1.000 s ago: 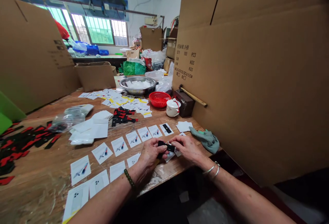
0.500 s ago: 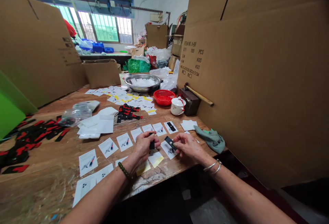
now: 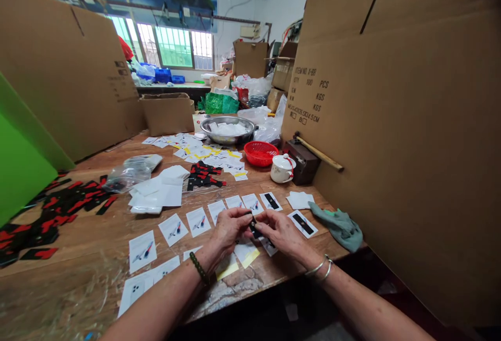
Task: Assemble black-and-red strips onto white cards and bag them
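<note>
My left hand and my right hand meet over the front of the table. Both pinch a small black strip with a shiny round spot on it; fingers cover part of it. Beneath my right hand a printed card is partly hidden. To the right lies a card with a black strip on it, and behind the hands another card carries a black strip. A row of printed cards runs leftward, with dotted white cards nearer me.
Black-and-red strips pile at the left, with a smaller pile mid-table. Behind stand a metal basin, red basket and lidded cup. A grey-green cloth lies by the large carton on the right.
My hands, apart before, have come together at the black strip. My right hand has left its place over the printed card. The whole view has shifted slightly, moving the scene rightward.
</note>
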`<state>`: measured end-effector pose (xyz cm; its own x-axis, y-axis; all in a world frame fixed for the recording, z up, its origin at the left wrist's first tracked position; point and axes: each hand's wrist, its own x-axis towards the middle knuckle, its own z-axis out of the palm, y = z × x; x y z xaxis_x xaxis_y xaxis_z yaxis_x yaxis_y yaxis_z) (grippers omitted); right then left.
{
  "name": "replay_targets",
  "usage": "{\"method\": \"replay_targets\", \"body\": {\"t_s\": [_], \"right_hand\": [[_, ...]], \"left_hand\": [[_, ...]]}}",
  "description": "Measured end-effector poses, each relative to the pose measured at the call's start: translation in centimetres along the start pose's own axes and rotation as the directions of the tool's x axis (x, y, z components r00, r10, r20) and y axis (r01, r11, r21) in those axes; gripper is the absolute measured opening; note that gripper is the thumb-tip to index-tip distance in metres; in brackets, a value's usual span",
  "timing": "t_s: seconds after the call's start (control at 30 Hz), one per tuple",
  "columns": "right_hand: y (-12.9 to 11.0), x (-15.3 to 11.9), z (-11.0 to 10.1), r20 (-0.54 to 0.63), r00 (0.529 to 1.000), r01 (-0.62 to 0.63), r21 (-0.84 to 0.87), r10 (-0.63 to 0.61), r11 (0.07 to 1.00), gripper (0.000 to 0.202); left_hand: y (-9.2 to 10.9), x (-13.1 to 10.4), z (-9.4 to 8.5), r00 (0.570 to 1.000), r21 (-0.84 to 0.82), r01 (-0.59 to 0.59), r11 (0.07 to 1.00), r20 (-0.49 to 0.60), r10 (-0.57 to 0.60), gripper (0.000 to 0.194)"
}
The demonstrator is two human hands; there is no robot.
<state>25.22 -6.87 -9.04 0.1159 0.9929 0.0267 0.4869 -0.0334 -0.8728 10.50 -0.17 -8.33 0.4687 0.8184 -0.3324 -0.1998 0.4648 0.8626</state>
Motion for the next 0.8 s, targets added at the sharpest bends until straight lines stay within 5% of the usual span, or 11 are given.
{"method": "replay_targets", "body": {"t_s": [0.1,0.23,0.3,0.37,0.47,0.6,0.8], "right_hand": [[0.1,1.9,0.5,0.092,0.991,-0.117,0.182,0.101,0.976,0.011],[0.7,4.5,0.0,0.008,0.990,-0.143,0.087,0.143,0.986,0.012],[1.0,5.8,-0.1,-0.051,0.987,-0.151,-0.010,0.150,0.989,0.013],[1.3,6.7,0.1,-0.102,0.985,-0.152,-0.146,0.138,0.978,0.013],[1.4,7.3,0.3,-0.070,0.996,-0.083,-0.428,0.058,0.900,0.009],[0.0,8.4,0.7,0.025,0.998,0.061,-0.680,-0.060,0.731,0.013],[-2.8,14.9,5.4,0.099,0.983,0.183,-0.623,-0.155,0.761,0.024]], "left_hand": [[-0.3,0.5,-0.6,1.000,0.054,0.007,0.999,-0.023,-0.006,0.013],[0.2,2.1,-3.5,0.984,0.292,-0.083,0.953,-0.127,0.124,0.026],[1.1,3.3,-5.5,0.939,0.577,-0.173,0.798,-0.147,0.310,0.024],[2.5,4.4,-7.5,0.866,0.810,-0.215,0.546,-0.101,0.490,0.020],[5.0,5.8,-10.3,0.809,0.944,-0.180,0.278,-0.018,0.587,0.024],[7.7,7.5,-12.9,0.826,0.988,-0.137,0.073,0.074,0.558,0.035],[9.0,10.2,-13.8,0.881,0.982,-0.145,-0.122,0.184,0.435,0.030]]}}
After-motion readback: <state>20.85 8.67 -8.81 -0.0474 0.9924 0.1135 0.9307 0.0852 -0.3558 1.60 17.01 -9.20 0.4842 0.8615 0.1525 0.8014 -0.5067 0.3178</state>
